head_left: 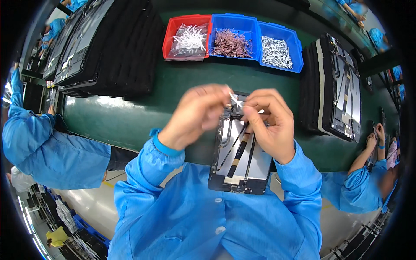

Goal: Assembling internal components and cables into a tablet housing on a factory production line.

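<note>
My right hand (272, 125) pinches a small thin white strip (235, 99) between thumb and fingertips. The strip's upper end meets the closed fingertips of my left hand (197, 113), which is smeared by motion. Both hands hover over the upper part of an opened tablet-like device (232, 145). Silver panels, black flat cables and dark circuit parts show on its inner side. It lies lengthwise in front of me, its near end close to my blue smock. My right hand hides part of its upper right.
Beyond my hands stand a red bin (166, 48) of white strips in a clear bag, a blue bin (234, 18) of pinkish-brown small parts and another blue bin (297, 47) of silvery pieces. Stacked devices (346, 91) flank the green table (182, 80), with taller stacks (117, 52) left. Co-workers sit either side.
</note>
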`<action>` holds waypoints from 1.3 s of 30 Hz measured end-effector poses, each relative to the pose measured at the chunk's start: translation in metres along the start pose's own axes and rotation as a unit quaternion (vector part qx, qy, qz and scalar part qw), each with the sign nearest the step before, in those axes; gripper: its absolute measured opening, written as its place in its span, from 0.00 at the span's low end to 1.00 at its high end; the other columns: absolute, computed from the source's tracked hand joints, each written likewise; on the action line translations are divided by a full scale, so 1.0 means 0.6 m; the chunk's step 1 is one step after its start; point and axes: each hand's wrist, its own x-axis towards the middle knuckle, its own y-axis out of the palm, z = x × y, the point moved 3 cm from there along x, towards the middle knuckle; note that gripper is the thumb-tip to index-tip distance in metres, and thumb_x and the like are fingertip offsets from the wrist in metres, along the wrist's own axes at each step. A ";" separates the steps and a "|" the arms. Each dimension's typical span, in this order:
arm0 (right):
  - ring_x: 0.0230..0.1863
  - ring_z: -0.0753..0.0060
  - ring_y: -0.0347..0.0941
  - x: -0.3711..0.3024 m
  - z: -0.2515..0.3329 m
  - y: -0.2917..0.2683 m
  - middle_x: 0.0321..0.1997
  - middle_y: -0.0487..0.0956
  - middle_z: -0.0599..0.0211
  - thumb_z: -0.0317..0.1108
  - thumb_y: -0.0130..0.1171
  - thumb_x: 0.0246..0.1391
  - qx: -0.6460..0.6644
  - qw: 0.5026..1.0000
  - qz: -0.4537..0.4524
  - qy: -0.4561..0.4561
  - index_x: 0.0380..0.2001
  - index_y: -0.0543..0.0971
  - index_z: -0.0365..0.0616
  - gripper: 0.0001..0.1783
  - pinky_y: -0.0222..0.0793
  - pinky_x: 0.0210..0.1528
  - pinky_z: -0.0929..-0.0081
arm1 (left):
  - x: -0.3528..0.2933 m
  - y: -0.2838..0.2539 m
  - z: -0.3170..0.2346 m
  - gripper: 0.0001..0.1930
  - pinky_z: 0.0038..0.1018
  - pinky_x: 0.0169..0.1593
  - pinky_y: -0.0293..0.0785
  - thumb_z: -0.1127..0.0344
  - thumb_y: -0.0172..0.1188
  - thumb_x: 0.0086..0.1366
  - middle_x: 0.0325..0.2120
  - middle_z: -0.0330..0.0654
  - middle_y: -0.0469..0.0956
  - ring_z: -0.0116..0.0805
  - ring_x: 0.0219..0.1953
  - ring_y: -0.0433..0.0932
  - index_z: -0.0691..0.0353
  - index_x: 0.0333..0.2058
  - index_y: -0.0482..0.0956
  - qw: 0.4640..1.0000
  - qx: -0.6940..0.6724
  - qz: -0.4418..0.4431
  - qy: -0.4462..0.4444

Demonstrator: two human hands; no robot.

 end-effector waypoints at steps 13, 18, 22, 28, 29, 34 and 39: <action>0.23 0.87 0.70 -0.085 -0.013 -0.043 0.29 0.80 0.66 0.25 0.60 0.64 0.089 0.982 -0.098 0.135 0.40 0.76 0.33 0.06 0.64 0.24 0.87 | -0.037 -0.043 -0.007 0.18 0.30 0.28 0.72 0.60 0.67 0.63 0.31 0.47 0.83 0.30 0.20 0.74 0.70 0.45 0.82 0.746 0.573 -0.223 0.256; 0.23 0.87 0.70 -0.113 -0.052 -0.038 0.27 0.77 0.71 0.22 0.57 0.64 0.037 0.992 -0.098 0.072 0.40 0.73 0.35 0.04 0.66 0.26 0.86 | -0.095 -0.021 0.080 0.25 0.26 0.27 0.72 0.59 0.68 0.65 0.34 0.42 0.83 0.21 0.22 0.73 0.72 0.54 0.76 0.892 0.440 -0.082 0.067; 0.29 0.84 0.74 -0.122 -0.043 -0.038 0.31 0.79 0.68 0.19 0.59 0.59 0.003 0.992 -0.122 0.023 0.39 0.74 0.35 0.06 0.71 0.32 0.83 | -0.083 0.010 0.097 0.20 0.23 0.34 0.74 0.62 0.68 0.66 0.36 0.37 0.82 0.20 0.31 0.76 0.68 0.51 0.79 0.965 0.249 -0.071 0.048; 0.24 0.88 0.73 -0.094 0.026 -0.062 0.31 0.81 0.67 0.19 0.61 0.60 0.154 0.973 -0.141 0.102 0.40 0.77 0.34 0.06 0.65 0.23 0.86 | -0.105 0.062 0.059 0.14 0.23 0.41 0.75 0.72 0.65 0.63 0.36 0.37 0.82 0.22 0.36 0.78 0.68 0.47 0.80 0.978 0.156 -0.025 0.137; 0.22 0.88 0.71 -0.081 0.052 -0.065 0.30 0.80 0.67 0.19 0.61 0.60 0.153 0.974 -0.148 0.083 0.40 0.76 0.34 0.06 0.64 0.23 0.87 | -0.114 0.068 0.037 0.12 0.22 0.39 0.74 0.74 0.63 0.65 0.36 0.36 0.82 0.20 0.36 0.77 0.69 0.46 0.80 0.964 0.174 -0.025 0.201; 0.19 0.88 0.68 -0.022 0.158 -0.067 0.29 0.80 0.66 0.23 0.58 0.63 0.230 0.971 -0.049 0.041 0.39 0.75 0.35 0.04 0.60 0.21 0.87 | -0.112 0.100 0.026 0.19 0.25 0.35 0.76 0.77 0.70 0.55 0.33 0.40 0.83 0.26 0.33 0.81 0.72 0.46 0.80 0.798 0.228 -0.150 0.538; 0.27 0.81 0.69 0.017 0.193 -0.020 0.34 0.77 0.60 0.34 0.58 0.58 0.247 0.968 0.015 0.039 0.31 0.73 0.40 0.09 0.65 0.29 0.82 | -0.094 0.077 0.023 0.30 0.23 0.29 0.79 0.80 0.66 0.54 0.36 0.50 0.86 0.32 0.26 0.85 0.79 0.57 0.73 0.512 0.607 -0.112 0.597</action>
